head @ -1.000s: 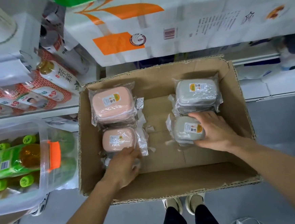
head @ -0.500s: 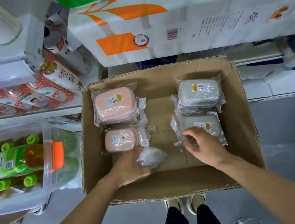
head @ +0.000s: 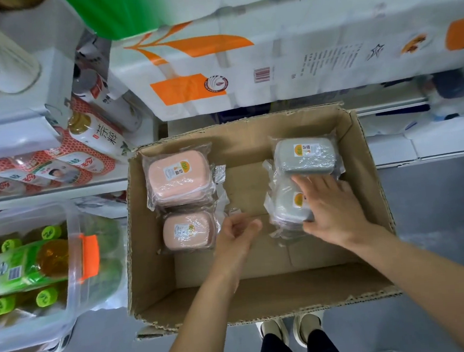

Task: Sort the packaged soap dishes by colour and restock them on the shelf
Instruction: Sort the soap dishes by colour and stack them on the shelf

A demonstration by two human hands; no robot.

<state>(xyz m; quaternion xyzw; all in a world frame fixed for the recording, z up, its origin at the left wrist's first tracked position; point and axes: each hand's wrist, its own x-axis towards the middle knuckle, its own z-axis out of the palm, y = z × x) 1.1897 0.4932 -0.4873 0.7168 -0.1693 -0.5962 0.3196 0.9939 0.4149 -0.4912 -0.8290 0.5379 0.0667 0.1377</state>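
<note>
Head view: right hand presses grey soap dish near box wall.

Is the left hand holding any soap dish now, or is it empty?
Empty: the left hand hangs loosely curled above the bare box floor, holding nothing.

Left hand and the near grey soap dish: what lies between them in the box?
The head view shows only bare cardboard box floor between the left hand and the near grey soap dish, which the right hand rests on.
</note>
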